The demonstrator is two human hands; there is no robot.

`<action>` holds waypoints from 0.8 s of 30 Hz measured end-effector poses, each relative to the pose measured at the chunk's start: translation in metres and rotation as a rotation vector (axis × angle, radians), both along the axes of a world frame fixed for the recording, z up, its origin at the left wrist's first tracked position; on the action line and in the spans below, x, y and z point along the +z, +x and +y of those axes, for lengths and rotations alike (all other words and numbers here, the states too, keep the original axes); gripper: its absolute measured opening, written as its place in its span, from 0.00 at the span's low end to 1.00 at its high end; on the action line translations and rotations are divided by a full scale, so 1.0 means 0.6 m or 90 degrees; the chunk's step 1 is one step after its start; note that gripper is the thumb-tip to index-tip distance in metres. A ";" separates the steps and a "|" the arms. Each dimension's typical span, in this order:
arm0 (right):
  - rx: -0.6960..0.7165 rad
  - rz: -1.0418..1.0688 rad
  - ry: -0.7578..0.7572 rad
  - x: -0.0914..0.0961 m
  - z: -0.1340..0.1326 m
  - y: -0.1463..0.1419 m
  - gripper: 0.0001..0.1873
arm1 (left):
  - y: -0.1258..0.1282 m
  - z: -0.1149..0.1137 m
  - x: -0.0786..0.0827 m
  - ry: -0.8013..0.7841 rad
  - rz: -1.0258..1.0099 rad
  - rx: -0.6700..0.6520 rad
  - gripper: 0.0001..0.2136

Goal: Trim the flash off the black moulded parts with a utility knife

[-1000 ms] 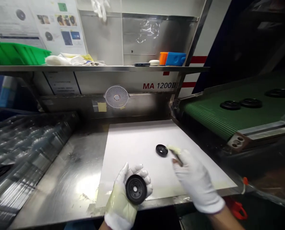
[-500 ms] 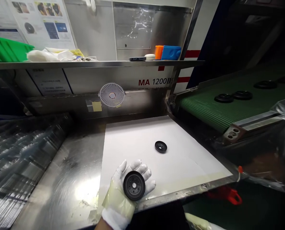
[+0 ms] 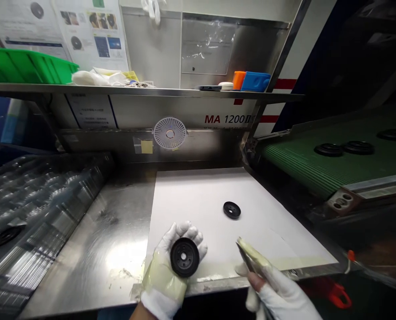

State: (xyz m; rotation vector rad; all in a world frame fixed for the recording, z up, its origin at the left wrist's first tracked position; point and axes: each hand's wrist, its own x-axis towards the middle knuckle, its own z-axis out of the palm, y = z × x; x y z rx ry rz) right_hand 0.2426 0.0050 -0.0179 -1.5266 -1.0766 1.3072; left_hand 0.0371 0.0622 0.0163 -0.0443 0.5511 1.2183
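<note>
A black round wheel-like part with a light centre hole rests on the upturned palm of my left hand, its fingers curled up around the far side. That hand wears a white glove with a yellowish covering at the wrist and palm. My right hand, in a white glove with the thumb tip bare, is closed on a slim grey pointed tool, whose exact kind is unclear. A second black round part lies on the white sheet beyond both hands.
At left are clear plastic trays. A green conveyor belt at right carries several black round parts. Above the bench, a shelf holds a green bin and a blue-orange box. A small white fan faces the bench.
My right hand has come up from the bottom edge to the sheet's front, with the slim tool showing. The view has turned left. The left hand still holds the round part.
</note>
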 end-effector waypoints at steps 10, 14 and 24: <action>0.100 0.285 0.151 0.060 0.037 -0.109 0.34 | -0.014 -0.004 -0.008 -0.071 -0.078 0.099 0.12; -0.006 0.215 0.192 0.030 0.041 -0.114 0.32 | -0.004 -0.009 -0.006 -0.070 -0.038 0.099 0.08; -0.047 0.217 0.196 -0.005 0.031 -0.138 0.24 | 0.019 -0.002 -0.004 -0.036 0.013 0.156 0.09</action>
